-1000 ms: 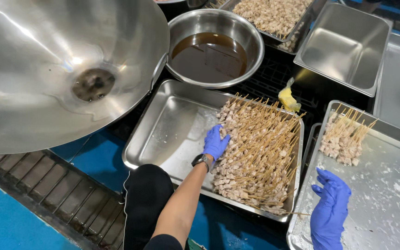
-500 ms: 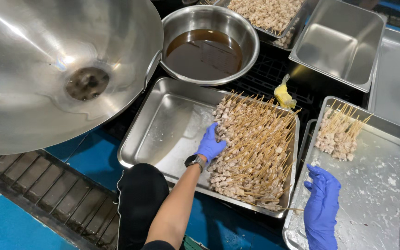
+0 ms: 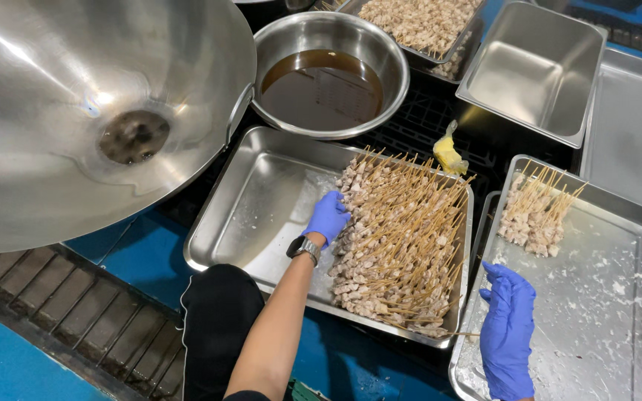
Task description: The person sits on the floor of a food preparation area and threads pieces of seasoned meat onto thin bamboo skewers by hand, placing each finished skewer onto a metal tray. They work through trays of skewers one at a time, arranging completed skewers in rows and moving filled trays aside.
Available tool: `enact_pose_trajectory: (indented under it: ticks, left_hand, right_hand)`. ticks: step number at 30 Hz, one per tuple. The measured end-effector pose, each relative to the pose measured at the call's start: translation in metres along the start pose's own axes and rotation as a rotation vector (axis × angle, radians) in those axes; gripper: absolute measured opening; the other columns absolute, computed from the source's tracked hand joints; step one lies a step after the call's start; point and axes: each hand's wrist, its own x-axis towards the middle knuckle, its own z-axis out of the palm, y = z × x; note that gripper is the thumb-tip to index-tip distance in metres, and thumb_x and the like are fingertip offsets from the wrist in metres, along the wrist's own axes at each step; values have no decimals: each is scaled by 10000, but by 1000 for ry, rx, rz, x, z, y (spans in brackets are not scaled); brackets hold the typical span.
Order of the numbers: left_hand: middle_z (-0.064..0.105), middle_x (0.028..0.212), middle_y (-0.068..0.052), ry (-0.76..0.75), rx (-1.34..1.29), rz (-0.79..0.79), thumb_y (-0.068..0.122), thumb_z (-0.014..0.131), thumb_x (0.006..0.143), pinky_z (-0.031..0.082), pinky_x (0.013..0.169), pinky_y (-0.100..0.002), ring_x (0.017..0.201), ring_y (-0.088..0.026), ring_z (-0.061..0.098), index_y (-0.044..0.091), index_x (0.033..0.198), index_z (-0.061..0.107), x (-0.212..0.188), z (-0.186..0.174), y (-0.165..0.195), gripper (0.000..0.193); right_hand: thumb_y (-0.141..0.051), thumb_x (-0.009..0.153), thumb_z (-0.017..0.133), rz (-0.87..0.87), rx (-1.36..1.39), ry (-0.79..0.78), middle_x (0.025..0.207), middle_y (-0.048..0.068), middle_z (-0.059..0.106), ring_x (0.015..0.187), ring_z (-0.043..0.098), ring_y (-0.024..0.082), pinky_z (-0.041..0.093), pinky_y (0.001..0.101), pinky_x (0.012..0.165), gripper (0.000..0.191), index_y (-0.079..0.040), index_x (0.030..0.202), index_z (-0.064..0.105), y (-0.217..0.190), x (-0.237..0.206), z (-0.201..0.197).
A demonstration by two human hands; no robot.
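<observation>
While we are scanning from nine o'clock, we are passing the big steel wok [image 3: 76, 111] first, then the round bowl of dark liquid [image 3: 325, 82] at twelve o'clock. Below it, our left hand [image 3: 328, 217], gloved in blue with a watch at the wrist, is resting its curled fingers against the meat ends of the skewer pile [image 3: 403, 245]; we cannot tell whether it is actually gripping any. That pile is filling the three o'clock half of the middle tray [image 3: 261, 200], sticks fanning toward one o'clock. We are judging these skewers light, the meat soft and slick, the thin sticks stiff but easily snapped, so the bare stick ends look like the better place to take hold. Further right, our right hand [image 3: 507, 330] is lying open and empty on the floury tray [image 3: 618, 297], whose smaller bunch of skewers [image 3: 533, 212] is sitting at its twelve o'clock end.
</observation>
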Motion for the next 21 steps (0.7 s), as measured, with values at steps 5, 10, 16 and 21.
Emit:
enact_pose_trajectory:
  ticks: [5, 10, 16, 21]
  left_hand:
    - [666, 1045, -217, 204, 282, 207, 281, 898, 728, 540, 847, -439, 956, -367, 645, 33, 1108, 673, -13, -8, -11, 506]
    - [719, 1034, -184, 68, 268, 71, 372, 840, 803, 559, 865, -425, 923, -324, 688, 35, 1153, 689, -22, -6, -11, 508]
    - [716, 1094, -167, -19, 43, 48, 412, 817, 767, 598, 832, -372, 914, -279, 745, 28, 1223, 646, -17, -7, -9, 620]
    - [723, 1119, -192, 29, 170, 179, 442, 805, 814, 558, 876, -397, 974, -313, 708, 41, 1210, 672, -22, -10, -10, 579]
  right_hand:
    - [-306, 1126, 416, -14, 6, -4, 1340, 113, 587, 1207, 575, 190, 510, 366, 956, 358, -35, 1320, 546, 0, 1, -1]
    - [-303, 1129, 413, -37, -17, -14, 1313, 109, 581, 1172, 574, 189, 515, 359, 949, 364, -35, 1321, 567, -1, -1, 0]
    - [-291, 1122, 435, -23, -32, -13, 1259, 100, 561, 1114, 577, 179, 514, 345, 923, 351, -35, 1308, 587, -3, 0, 4]
    - [-270, 1124, 439, 3, -66, -28, 1247, 104, 573, 1009, 585, 183, 510, 331, 912, 341, -31, 1303, 603, -2, 0, 8]
